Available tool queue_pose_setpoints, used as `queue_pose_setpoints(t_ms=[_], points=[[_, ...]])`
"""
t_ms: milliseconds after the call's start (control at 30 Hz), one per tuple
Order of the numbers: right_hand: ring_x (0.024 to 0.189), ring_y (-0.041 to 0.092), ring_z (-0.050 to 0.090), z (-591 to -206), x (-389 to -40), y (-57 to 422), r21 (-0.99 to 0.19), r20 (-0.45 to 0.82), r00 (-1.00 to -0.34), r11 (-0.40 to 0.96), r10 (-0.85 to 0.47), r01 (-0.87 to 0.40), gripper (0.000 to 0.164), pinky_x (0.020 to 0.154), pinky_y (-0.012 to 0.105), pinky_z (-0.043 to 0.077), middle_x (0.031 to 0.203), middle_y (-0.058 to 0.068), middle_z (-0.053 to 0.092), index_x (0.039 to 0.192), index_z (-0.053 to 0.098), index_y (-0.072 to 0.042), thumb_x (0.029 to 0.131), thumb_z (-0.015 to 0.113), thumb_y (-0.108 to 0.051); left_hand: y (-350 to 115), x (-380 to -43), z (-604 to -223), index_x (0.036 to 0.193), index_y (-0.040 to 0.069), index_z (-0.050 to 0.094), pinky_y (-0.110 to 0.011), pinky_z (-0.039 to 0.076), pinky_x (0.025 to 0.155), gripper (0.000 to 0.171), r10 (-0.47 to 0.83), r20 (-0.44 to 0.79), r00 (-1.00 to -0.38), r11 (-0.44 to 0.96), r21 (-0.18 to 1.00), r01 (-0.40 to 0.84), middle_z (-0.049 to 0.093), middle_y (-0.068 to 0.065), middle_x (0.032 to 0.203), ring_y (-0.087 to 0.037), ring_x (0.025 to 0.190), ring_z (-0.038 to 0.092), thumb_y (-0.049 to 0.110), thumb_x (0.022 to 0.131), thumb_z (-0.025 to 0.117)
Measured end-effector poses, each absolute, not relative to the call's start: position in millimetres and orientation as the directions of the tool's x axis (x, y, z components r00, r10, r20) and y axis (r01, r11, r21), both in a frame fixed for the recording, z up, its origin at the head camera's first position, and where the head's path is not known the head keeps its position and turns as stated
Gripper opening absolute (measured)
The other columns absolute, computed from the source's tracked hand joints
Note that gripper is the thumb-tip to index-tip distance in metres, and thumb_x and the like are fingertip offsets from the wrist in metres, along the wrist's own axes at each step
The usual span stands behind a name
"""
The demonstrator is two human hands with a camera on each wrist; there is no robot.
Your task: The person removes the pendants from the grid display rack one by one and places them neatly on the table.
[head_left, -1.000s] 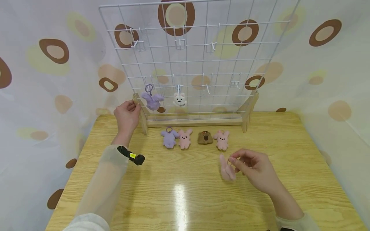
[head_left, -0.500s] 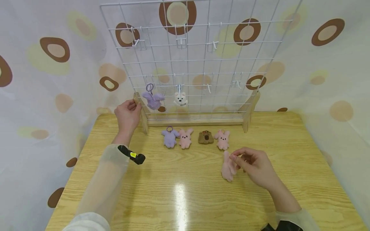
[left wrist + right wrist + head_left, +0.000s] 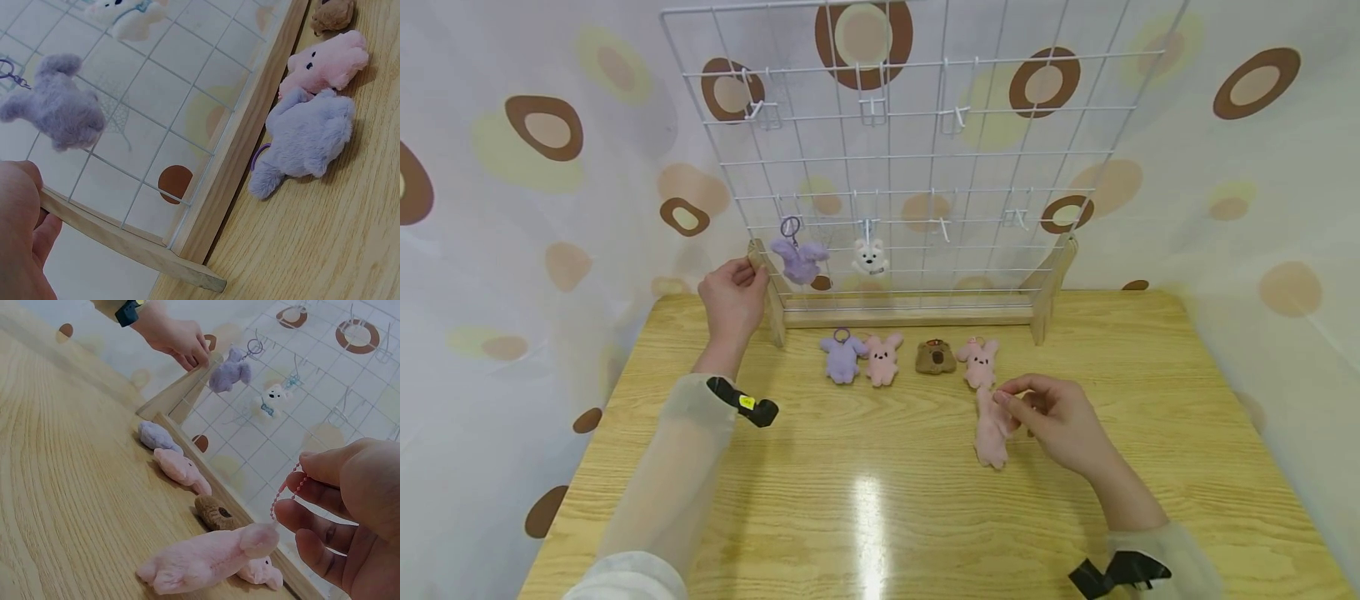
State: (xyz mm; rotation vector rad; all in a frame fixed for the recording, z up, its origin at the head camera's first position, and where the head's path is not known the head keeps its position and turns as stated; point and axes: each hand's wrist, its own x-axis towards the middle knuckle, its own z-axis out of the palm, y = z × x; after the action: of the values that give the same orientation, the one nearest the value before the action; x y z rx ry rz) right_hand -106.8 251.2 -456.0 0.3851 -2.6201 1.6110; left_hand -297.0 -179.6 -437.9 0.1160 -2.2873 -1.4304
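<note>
My left hand [image 3: 733, 300] grips the wooden side post [image 3: 774, 312] at the left end of a white wire grid rack [image 3: 910, 175]. In my right hand [image 3: 1056, 421], thumb and index finger pinch the pink bead chain [image 3: 275, 503] of a pink bunny plush keychain [image 3: 991, 437]. That plush hangs from the chain close over the table, its back toward the head camera. Just behind it lies a second pink bunny plush [image 3: 981, 364], partly overlapped in the right wrist view. From the rack's lower hooks hang a purple plush keychain [image 3: 800, 260] and a white bear keychain [image 3: 870, 257].
Along the rack's wooden base [image 3: 910, 317] lie a purple plush [image 3: 842, 360], another pink bunny [image 3: 882, 361] and a brown plush head [image 3: 936, 357]. Bare white hooks [image 3: 955, 117] project from the grid. Patterned cloth [image 3: 1262, 208] surrounds the wooden table [image 3: 775, 500].
My right hand has moved slightly away from me toward the rack. The hanging pink bunny has swung from a tilt to nearly straight. My left hand keeps its grip on the post.
</note>
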Motion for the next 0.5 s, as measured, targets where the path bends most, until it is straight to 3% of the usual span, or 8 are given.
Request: queue_pose_setpoints(t_ms=[233,500], points=[[0.065,0.032,0.067,-466,-114,250,-0.886,0.119,-0.972,0.421,-0.201,-0.195,0.01,0.052,0.033,0.056,0.076,0.008,0.071,0.106,0.075,-0.001,0.104,0.069,-0.009,-179,-297,-437,0.118,-0.005,0.077,-0.026,0.063,0.084,0.024,-0.296,0.315,-0.902,0.45,0.879,0.159,0.077,-0.021,0.108,-0.027,0.1,0.077,0.011,0.1,0.071],[0.054,0.025,0.058,-470,-122,248,-0.874,0.105,-0.972,0.446,-0.212,-0.192,0.013,0.045,0.027,0.045,0.073,0.005,0.07,0.107,0.075,-0.002,0.105,0.069,-0.013,-180,-296,-437,0.118,-0.006,0.076,-0.027,0.063,0.085,0.024,-0.289,0.319,-0.903,0.449,0.878,0.167,0.077,-0.022,0.108,-0.028,0.101,0.077,0.01,0.1,0.071]])
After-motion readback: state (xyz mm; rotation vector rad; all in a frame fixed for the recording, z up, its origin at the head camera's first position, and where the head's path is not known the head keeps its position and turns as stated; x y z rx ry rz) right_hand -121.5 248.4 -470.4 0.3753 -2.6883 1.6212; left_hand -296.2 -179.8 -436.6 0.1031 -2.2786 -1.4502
